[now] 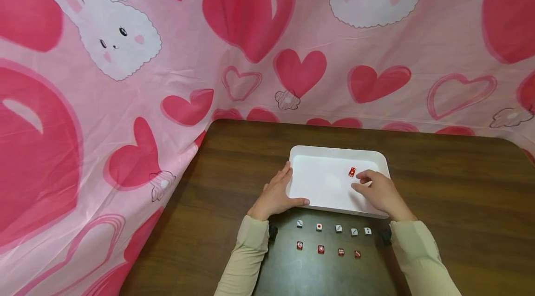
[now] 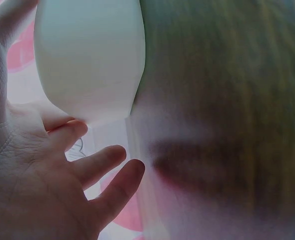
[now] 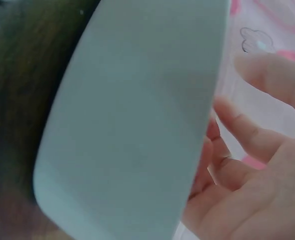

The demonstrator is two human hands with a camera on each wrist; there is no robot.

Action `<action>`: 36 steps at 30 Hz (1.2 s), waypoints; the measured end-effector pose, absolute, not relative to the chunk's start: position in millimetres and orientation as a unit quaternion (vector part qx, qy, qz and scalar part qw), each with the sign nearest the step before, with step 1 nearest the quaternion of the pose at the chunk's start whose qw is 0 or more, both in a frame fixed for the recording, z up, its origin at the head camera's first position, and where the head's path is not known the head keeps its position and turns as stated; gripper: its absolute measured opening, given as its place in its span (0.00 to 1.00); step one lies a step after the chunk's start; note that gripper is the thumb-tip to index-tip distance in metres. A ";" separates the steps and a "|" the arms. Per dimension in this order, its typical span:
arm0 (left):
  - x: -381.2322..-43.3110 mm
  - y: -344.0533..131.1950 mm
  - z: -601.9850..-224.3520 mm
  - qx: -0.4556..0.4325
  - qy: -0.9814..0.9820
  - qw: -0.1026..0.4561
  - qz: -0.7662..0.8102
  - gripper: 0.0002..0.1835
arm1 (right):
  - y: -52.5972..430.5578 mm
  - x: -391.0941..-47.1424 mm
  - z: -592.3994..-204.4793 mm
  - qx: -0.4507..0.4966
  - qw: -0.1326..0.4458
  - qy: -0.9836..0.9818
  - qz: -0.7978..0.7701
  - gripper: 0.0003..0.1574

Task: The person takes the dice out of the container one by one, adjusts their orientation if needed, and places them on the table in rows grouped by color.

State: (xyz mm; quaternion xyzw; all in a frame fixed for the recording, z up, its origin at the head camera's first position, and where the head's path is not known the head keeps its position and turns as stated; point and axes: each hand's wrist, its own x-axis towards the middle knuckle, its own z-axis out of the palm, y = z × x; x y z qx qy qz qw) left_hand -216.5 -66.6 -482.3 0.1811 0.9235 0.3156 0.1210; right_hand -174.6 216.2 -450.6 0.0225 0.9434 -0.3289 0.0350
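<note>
A shallow white tray lies on the table. My left hand holds its near left corner, thumb over the front rim and fingers along the left side; in the left wrist view the other fingers are spread. My right hand hovers over the tray's right part, fingertips loosely bent and apart, with nothing seen between them. Just beyond these fingertips, red dice lie close together in the tray, too small to tell apart clearly. The right wrist view shows the tray's outer wall hiding its inside.
In front of the tray stands a row of several white dice. Nearer to me runs a row of several red dice. A dark grey mat lies under both rows on the brown wooden table. Pink heart-patterned cloth hangs behind and to the left.
</note>
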 end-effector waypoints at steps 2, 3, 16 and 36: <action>-216.4 -67.0 -482.3 0.181 0.923 0.121 0.316 0.57 | 214.7 -177.8 -450.5 0.027 0.049 0.943 -0.328 0.27; -216.2 -67.2 -482.4 0.181 0.923 0.121 0.317 0.57 | 214.1 -179.5 -450.8 0.028 0.053 0.943 -0.327 0.28; -215.8 -67.8 -483.9 0.181 0.923 0.120 0.316 0.57 | 212.6 -195.8 -460.2 0.011 0.056 0.949 -0.310 0.32; -214.5 -68.6 -483.0 0.185 0.924 0.116 0.313 0.58 | 210.4 -201.8 -467.5 -0.004 0.051 0.951 -0.306 0.18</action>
